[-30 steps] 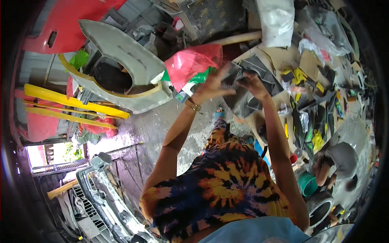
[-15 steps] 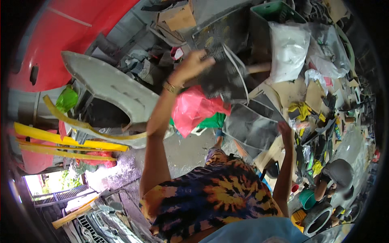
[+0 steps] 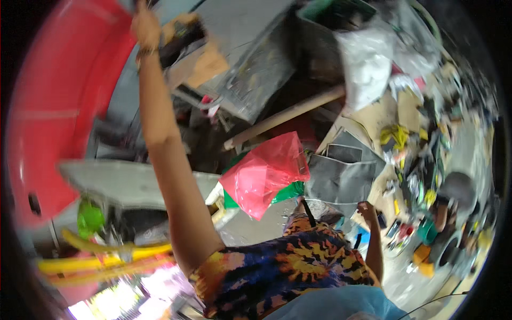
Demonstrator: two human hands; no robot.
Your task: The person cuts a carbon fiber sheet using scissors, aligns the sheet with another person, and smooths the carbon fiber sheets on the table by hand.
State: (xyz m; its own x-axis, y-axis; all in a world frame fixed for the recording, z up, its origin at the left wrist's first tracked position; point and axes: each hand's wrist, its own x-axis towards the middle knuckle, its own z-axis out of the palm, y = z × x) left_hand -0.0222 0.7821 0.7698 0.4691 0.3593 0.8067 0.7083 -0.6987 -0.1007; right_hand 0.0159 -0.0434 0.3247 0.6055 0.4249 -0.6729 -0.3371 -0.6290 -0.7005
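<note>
My left hand reaches far out to the upper left, blurred, beside the red car-body panel. Its fingertips meet a small dark shape at the picture's top edge, so its grip is unclear. Lower right, my right hand has its fingers curled in, just beside the lower edge of a dark grey sheet. Whatever lies inside those fingers is hidden. Between my arms, a pink plastic bag rests over something green. Behind it a round wooden pole lies slanting.
Left of the bag sits a grey curved panel, with yellow strips below. Cardboard lies at the upper left. A full white sack stands by a green bin. Clutter and another person are at right.
My left hand has swung to the upper left. The dark mesh piece that lay across the pole is gone from there. My right hand appears lower, and the whole view has shifted.
</note>
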